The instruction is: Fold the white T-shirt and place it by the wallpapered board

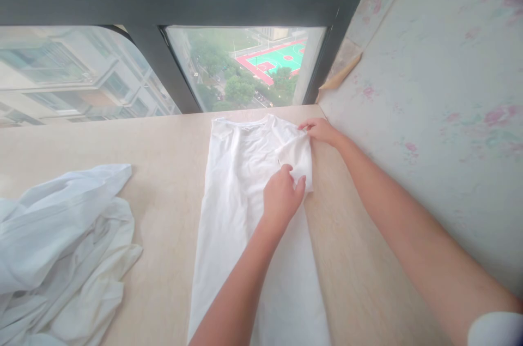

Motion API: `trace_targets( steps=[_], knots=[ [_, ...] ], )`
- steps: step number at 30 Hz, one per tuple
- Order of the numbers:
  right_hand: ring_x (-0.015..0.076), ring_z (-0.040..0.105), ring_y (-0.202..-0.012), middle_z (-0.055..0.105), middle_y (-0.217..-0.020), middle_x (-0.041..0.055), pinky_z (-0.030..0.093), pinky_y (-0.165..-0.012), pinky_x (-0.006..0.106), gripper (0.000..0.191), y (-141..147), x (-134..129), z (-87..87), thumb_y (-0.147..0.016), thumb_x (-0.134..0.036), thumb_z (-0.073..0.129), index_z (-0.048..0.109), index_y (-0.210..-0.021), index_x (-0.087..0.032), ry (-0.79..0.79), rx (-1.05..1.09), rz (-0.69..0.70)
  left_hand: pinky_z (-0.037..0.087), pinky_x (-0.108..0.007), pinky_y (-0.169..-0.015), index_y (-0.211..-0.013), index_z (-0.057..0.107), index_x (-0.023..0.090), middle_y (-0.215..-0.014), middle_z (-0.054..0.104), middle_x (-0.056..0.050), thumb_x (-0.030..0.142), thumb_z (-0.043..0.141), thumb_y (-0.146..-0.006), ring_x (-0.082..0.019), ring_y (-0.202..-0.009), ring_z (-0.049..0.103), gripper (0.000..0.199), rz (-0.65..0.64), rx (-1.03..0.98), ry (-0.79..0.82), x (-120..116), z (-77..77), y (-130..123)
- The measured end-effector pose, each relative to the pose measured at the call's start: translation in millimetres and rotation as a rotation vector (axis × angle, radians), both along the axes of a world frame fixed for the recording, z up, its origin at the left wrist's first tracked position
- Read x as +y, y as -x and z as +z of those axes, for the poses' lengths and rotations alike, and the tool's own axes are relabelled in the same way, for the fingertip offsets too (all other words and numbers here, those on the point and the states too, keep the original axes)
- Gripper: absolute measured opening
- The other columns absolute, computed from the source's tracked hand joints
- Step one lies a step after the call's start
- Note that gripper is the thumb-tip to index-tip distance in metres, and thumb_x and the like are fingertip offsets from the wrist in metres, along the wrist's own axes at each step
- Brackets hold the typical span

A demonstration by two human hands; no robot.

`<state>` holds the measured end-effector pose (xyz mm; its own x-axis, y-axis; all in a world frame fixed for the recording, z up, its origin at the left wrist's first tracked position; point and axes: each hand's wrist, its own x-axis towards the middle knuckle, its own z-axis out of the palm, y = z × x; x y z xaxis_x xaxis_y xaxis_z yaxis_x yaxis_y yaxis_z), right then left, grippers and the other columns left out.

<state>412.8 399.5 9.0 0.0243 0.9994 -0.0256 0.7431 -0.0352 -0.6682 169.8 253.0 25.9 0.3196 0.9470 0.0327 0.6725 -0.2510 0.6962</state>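
Observation:
A white T-shirt [257,215] lies lengthwise on the pale surface, its neckline at the far end toward the window. Its sides are folded inward, making a long narrow shape, and a sleeve is laid over the right upper part. My left hand [283,193] is on the shirt's upper right, fingers curled at the folded sleeve's edge and thumb held a little apart; the fingertips are partly hidden. At the right shoulder fold, my right hand [321,131] pinches the fabric between thumb and fingers.
To the left lies a crumpled heap of white clothes [61,248] on the light wood-look surface [163,199]. A dark window frame [241,0] borders the far edge. Flowered wallpaper [441,90] covers the wall close on the right, with a peeling strip [341,73] beside the frame.

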Motion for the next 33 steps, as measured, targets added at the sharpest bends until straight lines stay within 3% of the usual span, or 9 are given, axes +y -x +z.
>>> trace_targets(
  steps=[3,7,10,12,15,18,21,27,33],
  knots=[
    [0.0138,0.058,-0.081,0.073,-0.099,0.0012,0.045,-0.078,0.023,0.044,2.4,1.0,3.4,-0.064,-0.003,0.049,0.078,-0.093,-0.018,-0.008,-0.105,0.091,0.045,-0.031,-0.070,-0.122,0.050,0.018,-0.094,0.068,-0.006,0.043,0.059,-0.090,-0.023,-0.087,0.065,0.042,-0.013,0.147,0.002,2.1,0.9,-9.1],
    [0.0158,0.059,-0.086,0.073,-0.098,0.0021,0.044,-0.080,0.023,0.035,0.8,3.7,6.0,-0.065,-0.007,0.056,0.079,-0.089,-0.018,-0.021,-0.247,0.183,0.041,-0.030,-0.068,-0.112,0.056,0.021,-0.100,0.068,-0.006,0.019,0.047,-0.092,-0.021,-0.091,0.065,0.022,-0.061,0.284,-0.060,8.7,6.7,-15.6],
    [0.0173,0.060,-0.088,0.072,-0.095,0.0046,0.044,-0.082,0.024,0.025,-2.2,2.6,5.7,-0.071,-0.014,0.061,0.079,-0.088,-0.017,-0.063,-0.322,0.197,0.040,-0.030,-0.066,-0.106,0.058,0.022,-0.100,0.067,-0.003,0.020,0.044,-0.095,-0.020,-0.089,0.065,0.018,-0.043,0.327,-0.059,-2.9,19.6,2.0],
    [0.0177,0.061,-0.087,0.071,-0.094,0.0058,0.043,-0.082,0.025,0.020,-4.3,0.0,4.4,-0.076,-0.021,0.062,0.078,-0.088,-0.016,-0.069,-0.353,0.170,0.039,-0.031,-0.063,-0.104,0.057,0.022,-0.098,0.066,-0.002,0.028,0.046,-0.096,-0.020,-0.085,0.064,0.014,-0.054,0.409,-0.021,-26.2,29.1,26.0],
    [0.0175,0.061,-0.086,0.071,-0.097,0.0070,0.044,-0.079,0.025,0.021,-6.6,-4.5,1.4,-0.081,-0.026,0.062,0.077,-0.091,-0.016,-0.058,-0.371,0.130,0.039,-0.031,-0.061,-0.100,0.056,0.021,-0.097,0.062,-0.003,0.033,0.050,-0.095,-0.022,-0.085,0.063,0.014,-0.146,0.600,0.099,-81.9,37.4,72.1],
    [0.0176,0.061,-0.087,0.070,-0.100,0.0084,0.045,-0.079,0.026,0.022,-6.4,-7.9,0.0,-0.082,-0.027,0.062,0.077,-0.094,-0.015,-0.063,-0.375,0.100,0.041,-0.032,-0.066,-0.101,0.056,0.022,-0.097,0.061,-0.003,0.029,0.044,-0.098,-0.022,-0.089,0.064,0.015,-0.212,0.705,0.242,-142.7,36.5,115.1],
    [0.0188,0.063,-0.090,0.071,-0.100,0.0087,0.046,-0.082,0.027,0.022,-3.7,-9.9,2.2,-0.082,-0.024,0.061,0.077,-0.094,-0.015,-0.050,-0.374,0.090,0.043,-0.032,-0.069,-0.105,0.056,0.023,-0.099,0.062,-0.002,0.026,0.038,-0.100,-0.020,-0.089,0.065,0.019,-0.205,0.754,0.395,-188.7,34.5,142.4],
    [0.0228,0.064,-0.101,0.069,-0.115,0.0116,0.047,-0.091,0.031,0.034,5.1,-18.8,11.8,-0.082,-0.020,0.060,0.073,-0.113,-0.013,0.033,-0.418,0.048,0.041,-0.030,-0.069,-0.094,0.057,0.021,-0.096,0.065,-0.002,0.028,0.039,-0.099,-0.020,-0.087,0.065,0.019,-0.199,0.718,0.595,-237.6,45.4,149.9],
    [0.0252,0.060,-0.114,0.060,-0.133,0.0160,0.045,-0.100,0.033,0.047,8.8,-42.1,18.1,-0.084,-0.019,0.060,0.063,-0.130,-0.012,0.116,-0.432,0.066,0.041,-0.031,-0.074,-0.091,0.058,0.021,-0.102,0.062,-0.005,0.022,0.045,-0.093,-0.022,-0.096,0.061,0.013,-0.182,0.661,0.539,-280.1,45.0,149.6]
  ],
)
